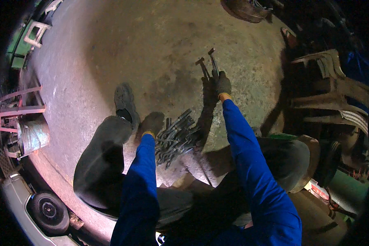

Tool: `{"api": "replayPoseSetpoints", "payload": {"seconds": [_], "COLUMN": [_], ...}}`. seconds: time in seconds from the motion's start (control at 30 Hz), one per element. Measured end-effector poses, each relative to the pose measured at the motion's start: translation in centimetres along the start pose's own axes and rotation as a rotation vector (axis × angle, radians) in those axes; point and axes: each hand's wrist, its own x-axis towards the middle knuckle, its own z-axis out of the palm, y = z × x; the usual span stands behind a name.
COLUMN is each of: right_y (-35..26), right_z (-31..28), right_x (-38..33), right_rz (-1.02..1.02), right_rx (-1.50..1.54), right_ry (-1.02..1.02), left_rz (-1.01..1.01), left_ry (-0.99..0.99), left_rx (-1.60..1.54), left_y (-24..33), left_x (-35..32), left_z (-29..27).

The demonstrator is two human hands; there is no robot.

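Observation:
My right hand (223,84), in a dark glove with a yellow cuff, is closed around the shaft of a slim metal hammer (214,61). Its small head points away from me, above the concrete floor, and a T-shaped shadow falls just left of it. Between my feet lies a heap of dark metal rods (174,139), some with bent ends. My left hand (151,122), gloved the same way, is low at the left edge of this heap. Its fingers blend into shadow, so whether they grip anything is unclear.
A round metal basin (246,10) stands far ahead. Stacked plastic chairs (332,98) are on the right. To the left are a reddish metal frame (22,110), a pale bucket (35,133) and a vehicle wheel (49,211). My left shoe (125,102) rests near the heap.

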Motion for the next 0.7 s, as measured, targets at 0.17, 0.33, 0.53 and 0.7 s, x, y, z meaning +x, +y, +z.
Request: {"api": "replayPoseSetpoints", "payload": {"seconds": [0.17, 0.33, 0.53, 0.7], "right_y": [-1.2, -3.9, -5.1, -3.7], "right_z": [0.4, 1.7, -0.5, -1.2], "right_x": [1.7, 2.1, -0.9, -0.5], "right_rz": [-0.21, -0.098, -0.128, -0.14], "right_rx": [-0.012, -0.03, -0.052, 0.014], "right_ry": [0.046, -0.09, -0.079, -0.007], "left_rz": [0.102, 0.333, 0.128, 0.2], "left_ry": [-0.009, 0.075, 0.072, 0.054], "left_rx": [0.159, 0.657, 0.557, 0.452], "left_y": [0.6, -1.2, 1.3, 1.1], "left_x": [0.3, 1.5, 0.0, 0.1], "left_z": [0.0, -1.4, -1.2, -0.4]}}
